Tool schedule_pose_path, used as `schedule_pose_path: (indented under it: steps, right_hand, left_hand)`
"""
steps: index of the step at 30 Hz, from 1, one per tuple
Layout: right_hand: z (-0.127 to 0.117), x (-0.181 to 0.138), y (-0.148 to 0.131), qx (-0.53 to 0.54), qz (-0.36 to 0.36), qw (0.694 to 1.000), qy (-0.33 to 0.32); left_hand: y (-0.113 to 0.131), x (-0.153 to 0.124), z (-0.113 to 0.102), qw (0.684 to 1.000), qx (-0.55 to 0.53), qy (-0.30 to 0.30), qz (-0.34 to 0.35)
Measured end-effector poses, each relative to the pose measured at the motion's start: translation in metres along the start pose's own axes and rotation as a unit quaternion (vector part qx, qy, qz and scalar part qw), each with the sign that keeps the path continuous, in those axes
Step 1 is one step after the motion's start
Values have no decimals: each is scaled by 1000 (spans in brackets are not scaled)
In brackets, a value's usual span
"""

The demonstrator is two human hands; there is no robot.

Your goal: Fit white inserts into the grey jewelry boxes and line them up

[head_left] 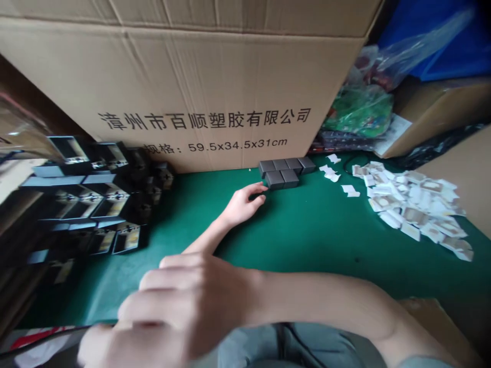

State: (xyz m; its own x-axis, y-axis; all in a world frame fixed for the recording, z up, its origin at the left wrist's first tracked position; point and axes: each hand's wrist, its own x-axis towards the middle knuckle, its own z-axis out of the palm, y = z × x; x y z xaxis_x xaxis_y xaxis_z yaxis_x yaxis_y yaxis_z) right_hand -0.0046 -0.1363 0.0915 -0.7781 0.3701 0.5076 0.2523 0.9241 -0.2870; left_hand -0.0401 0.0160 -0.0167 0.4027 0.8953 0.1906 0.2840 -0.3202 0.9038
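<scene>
My left hand [245,203] reaches forward over the green table, thumb and forefinger apart, with nothing seen between them. Its fingertips are at the left edge of a small group of closed dark grey boxes [282,179]; whether they touch is hard to tell. Close to the camera, my right hand [180,306] crosses over the left forearm, its back towards me. The fingers of that hand are curled and slightly blurred, and whatever they may hold is hidden beneath them. Farther left stand stacked open black boxes [111,202] with pale inserts inside.
A large cardboard carton [215,76] with printed writing stands upright along the back. White folded pieces [414,197] lie heaped on the right of the green table [307,235]. Behind them are plastic bags [360,110] and a blue bin [452,56].
</scene>
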Motion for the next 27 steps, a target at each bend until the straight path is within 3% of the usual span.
schedule_pose_path:
  steps: [2, 5, 7, 12, 18, 20, 23, 27]
  right_hand:
    - [22, 27, 19, 9, -74, 997, -4]
    - [58, 60, 40, 13, 8, 993, -117]
    - [77, 75, 47, 4, 35, 988, -152]
    - [104, 100, 46, -29, 8, 999, -30]
    - [93, 131, 48, -119, -43, 977, 169]
    - [85, 136, 59, -128, -12, 972, 196]
    - [80, 140, 81, -108, 93, 962, 235]
    - [84, 142, 109, -52, 222, 945, 233]
  left_hand:
    - [-1, -1, 1, 1000, -4, 2, -1]
    - [0, -3, 2, 1000, -15, 2, 1]
    - [1, -4, 2, 1000, -27, 4, -2]
    - [3, -5, 5, 999, -45, 6, 8]
    - [2, -7, 7, 998, -55, 6, 5]
    - [1, -7, 7, 999, -50, 6, 4]
    - [0, -8, 8, 999, -49, 1, 5]
    - [0, -7, 10, 998, -63, 8, -11]
